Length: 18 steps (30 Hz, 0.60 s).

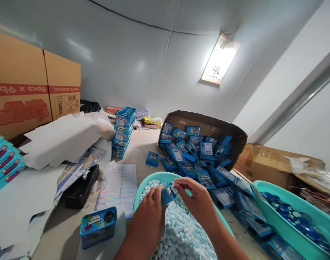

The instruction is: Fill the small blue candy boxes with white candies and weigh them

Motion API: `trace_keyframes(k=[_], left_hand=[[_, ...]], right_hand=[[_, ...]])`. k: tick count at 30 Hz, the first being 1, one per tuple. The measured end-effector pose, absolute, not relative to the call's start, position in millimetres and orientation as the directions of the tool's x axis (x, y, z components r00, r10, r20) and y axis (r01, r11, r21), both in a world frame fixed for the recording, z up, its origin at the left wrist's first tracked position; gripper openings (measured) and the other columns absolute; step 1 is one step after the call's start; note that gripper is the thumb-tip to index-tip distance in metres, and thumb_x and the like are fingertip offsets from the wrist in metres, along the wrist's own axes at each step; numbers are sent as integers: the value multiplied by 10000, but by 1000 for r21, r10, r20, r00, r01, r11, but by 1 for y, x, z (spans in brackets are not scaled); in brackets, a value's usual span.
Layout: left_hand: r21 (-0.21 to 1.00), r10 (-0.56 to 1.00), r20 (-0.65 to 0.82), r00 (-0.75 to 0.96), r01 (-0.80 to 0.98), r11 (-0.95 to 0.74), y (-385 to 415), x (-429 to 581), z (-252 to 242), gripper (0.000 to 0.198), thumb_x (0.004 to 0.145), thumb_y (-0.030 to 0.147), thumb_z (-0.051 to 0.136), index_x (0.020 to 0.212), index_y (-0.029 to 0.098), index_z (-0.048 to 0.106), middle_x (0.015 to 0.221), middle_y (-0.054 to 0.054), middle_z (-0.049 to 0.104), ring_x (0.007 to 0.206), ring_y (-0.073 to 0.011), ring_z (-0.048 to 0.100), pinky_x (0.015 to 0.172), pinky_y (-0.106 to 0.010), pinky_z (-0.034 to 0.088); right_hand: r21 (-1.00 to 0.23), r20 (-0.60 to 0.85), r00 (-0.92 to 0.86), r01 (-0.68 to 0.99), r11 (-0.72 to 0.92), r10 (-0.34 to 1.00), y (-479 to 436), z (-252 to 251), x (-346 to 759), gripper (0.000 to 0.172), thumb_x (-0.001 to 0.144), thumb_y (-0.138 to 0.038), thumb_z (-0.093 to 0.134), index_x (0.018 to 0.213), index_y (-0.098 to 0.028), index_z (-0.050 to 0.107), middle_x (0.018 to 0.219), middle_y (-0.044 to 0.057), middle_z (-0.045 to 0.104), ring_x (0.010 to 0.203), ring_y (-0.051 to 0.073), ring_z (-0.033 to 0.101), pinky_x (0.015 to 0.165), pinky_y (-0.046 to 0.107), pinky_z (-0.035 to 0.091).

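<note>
Head camera: a person's left hand (151,209) and right hand (196,200) meet over a teal basin (143,186) heaped with small white and pale-blue candies (181,231). Both hands are clamped on one small blue box (168,194), the left gripping its body from below, the right's fingertips pinched at its upper end, where a few candies seem to sit at the opening, though the view is too small to be certain. Held low above the heap, the box is placed so that anything dropped would land back in the basin.

Just behind the basin, a tipped brown carton (208,124) spills dozens of matching blue boxes (197,155) across the counter (143,144), within arm's reach. A neat stack of blue cartons (123,131) stands farther back, its sides reading "CARAMELO MACIZO"; the same words show on a blue tin-like box (98,225) lying near the left forearm. A second teal basin (276,213) at right holds dark blue round pieces (289,216).

Left of the work spot lie a black tape dispenser (82,187), a sheet of holographic stickers (118,187) and loose white card blanks (62,139). A large cardboard case (32,83) behind them bears the print "PALETA MUSICAL", and mirrored lettering that looks like "6pcs x 9bc".
</note>
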<state>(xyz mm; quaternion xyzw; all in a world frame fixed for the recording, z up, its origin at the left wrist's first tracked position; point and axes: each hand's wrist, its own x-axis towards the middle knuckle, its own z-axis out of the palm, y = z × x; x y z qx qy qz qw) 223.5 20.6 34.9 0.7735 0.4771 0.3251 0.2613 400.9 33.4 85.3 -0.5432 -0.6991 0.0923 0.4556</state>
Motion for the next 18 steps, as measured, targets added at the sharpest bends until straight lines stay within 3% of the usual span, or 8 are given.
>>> trace_keyframes(k=[7,14,18], left_hand=[[712,900,281,334,556,-428,21,223,30,454,996,167,429,1451,163,441,1456,-178,576,1375,-295,550,1143,-453,439],[725,921,249,301,572,-383,19,227,32,451,987,154,449,1436,191,474,1441,-145,599,1366,-288,559,1131,-415,448],[731,933,205,297,587,-347,22,229,32,475,971,130,468,1442,189,483,1453,-147,593,1373,-288,556,1141,-421,441]], right_hand=[[-739,479,64,567,363,876,34,81,400,214,905,-437,670,986,-262,762,898,67,787,825,231,757,746,337,632],[-663,482,-42,636,395,875,39,86,405,209,852,-429,731,879,-229,786,873,77,754,712,194,704,638,300,604],[-641,488,-39,662,388,872,41,83,407,239,868,-441,708,804,-227,792,864,84,765,769,210,722,703,315,605]])
